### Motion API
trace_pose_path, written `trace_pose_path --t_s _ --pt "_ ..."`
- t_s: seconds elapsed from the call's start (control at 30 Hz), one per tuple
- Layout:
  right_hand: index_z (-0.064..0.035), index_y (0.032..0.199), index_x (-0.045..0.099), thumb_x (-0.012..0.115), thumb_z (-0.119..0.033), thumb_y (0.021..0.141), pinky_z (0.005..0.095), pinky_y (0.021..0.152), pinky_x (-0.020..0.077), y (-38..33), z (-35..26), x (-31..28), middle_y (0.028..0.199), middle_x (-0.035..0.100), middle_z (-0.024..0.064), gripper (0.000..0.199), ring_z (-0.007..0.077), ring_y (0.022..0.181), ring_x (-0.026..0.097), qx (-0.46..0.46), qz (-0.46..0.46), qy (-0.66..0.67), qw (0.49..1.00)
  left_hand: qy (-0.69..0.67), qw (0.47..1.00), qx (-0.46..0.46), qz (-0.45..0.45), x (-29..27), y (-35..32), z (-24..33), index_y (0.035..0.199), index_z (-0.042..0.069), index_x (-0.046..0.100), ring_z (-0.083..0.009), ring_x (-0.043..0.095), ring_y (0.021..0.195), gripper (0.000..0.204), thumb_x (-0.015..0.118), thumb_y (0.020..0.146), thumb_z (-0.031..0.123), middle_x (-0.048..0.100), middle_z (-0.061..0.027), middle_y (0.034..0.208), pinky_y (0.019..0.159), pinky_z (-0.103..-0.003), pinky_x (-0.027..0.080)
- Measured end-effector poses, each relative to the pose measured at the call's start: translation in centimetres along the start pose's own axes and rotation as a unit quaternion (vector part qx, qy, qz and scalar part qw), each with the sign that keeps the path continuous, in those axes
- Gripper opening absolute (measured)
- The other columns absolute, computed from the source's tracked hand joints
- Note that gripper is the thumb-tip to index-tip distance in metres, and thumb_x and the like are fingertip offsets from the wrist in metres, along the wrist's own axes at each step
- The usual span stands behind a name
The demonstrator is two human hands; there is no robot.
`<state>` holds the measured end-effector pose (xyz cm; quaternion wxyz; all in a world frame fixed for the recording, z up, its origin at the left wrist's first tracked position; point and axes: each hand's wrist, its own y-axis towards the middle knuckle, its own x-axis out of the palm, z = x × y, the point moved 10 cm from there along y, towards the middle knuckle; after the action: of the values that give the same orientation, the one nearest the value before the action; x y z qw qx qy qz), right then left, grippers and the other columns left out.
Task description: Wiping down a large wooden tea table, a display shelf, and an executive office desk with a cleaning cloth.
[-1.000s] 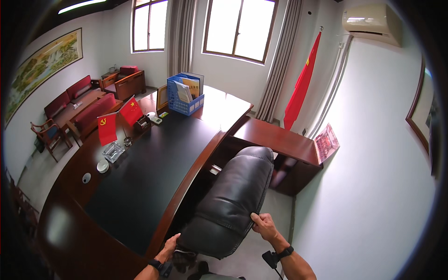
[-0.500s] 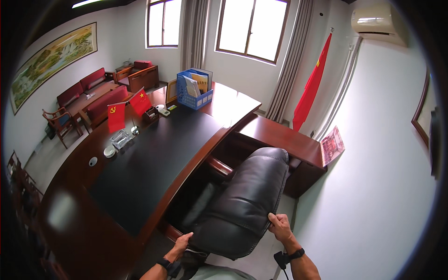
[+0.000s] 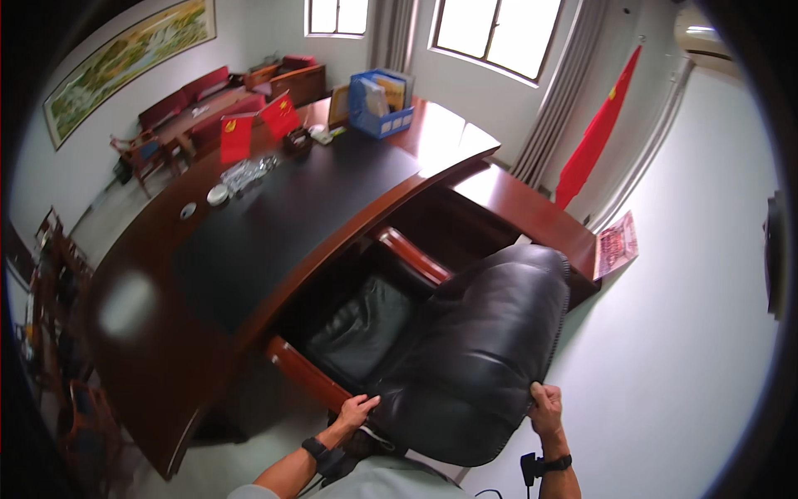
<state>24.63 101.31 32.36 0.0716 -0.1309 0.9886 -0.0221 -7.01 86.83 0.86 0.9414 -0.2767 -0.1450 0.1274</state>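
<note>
A black leather office chair with red-brown wooden armrests stands close to the desk, its high backrest toward me and tilted. My right hand grips the right stitched edge of the backrest, thumb on top and fingers curled around the edge. My left hand is closed at the lower left edge of the backrest, next to the left armrest. Its fingertips are partly hidden by the leather. The chair's seat shows between the two armrests. Dark bands are strapped around both my wrists.
A large curved wooden desk with a black top panel lies ahead and left. On it stand a blue file holder, small red flags and a white round dish. A side cabinet and white wall are at right.
The chair has come away from the desk toward me and right, exposing more of its seat and armrests. Both hands have moved with it. My view has also shifted.
</note>
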Motion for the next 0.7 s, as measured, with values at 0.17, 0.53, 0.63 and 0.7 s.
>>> trace_pose_path --t_s 0.17,0.53,0.63,0.7 --pt "-0.0142 0.052 0.038 0.054 -0.016 0.101 0.0234 0.039 0.0213 -2.4 1.4 -3.4 0.051 0.037 -0.0091 0.051 0.002 0.043 0.03 0.012 -0.017 0.024 1.0 0.054 0.997 -0.053 0.008 2.4 -3.0 -1.0 0.13 -0.008 0.056 -0.0161 0.062 0.082 0.073 0.073 0.085 0.047 0.068 -0.0115 0.099 0.07 -0.029 0.049" --pt "-0.0103 0.084 0.048 0.057 -0.018 0.1 0.0231 0.037 0.0286 -9.3 6.0 -14.8 0.053 0.047 -0.0013 0.02 0.0064 0.039 0.037 0.039 0.164 0.049 0.984 0.148 0.981 -0.056 -0.111 8.0 -5.2 -4.5 0.137 -0.012 0.046 -0.0322 0.051 0.13 0.095 0.067 0.083 0.063 0.052 -0.0273 0.139 0.108 -0.036 0.04" --pt "-0.0115 0.082 0.045 0.057 -0.016 0.1 0.0225 0.036 0.0243 -11.3 6.5 -18.8 0.053 0.043 -0.0037 0.022 0.0051 0.038 0.033 0.026 0.196 0.023 0.98 0.149 0.965 -0.052 -0.208 8.9 -6.7 -2.7 0.13 -0.011 0.055 -0.0256 0.065 0.107 0.083 0.066 0.087 0.059 0.065 -0.0212 0.121 0.091 -0.033 0.05" --pt "-0.0076 0.092 0.053 0.056 -0.022 0.101 0.0219 0.049 0.037 -11.5 6.2 -20.2 0.069 0.051 -0.0001 0.018 0.007 0.055 0.046 0.06 0.149 0.002 0.987 0.041 0.978 -0.104 -0.174 5.9 -5.5 -5.2 0.11 -0.006 0.069 -0.0166 0.066 0.077 0.062 0.071 0.086 0.052 0.071 -0.0105 0.094 0.073 -0.03 0.051"
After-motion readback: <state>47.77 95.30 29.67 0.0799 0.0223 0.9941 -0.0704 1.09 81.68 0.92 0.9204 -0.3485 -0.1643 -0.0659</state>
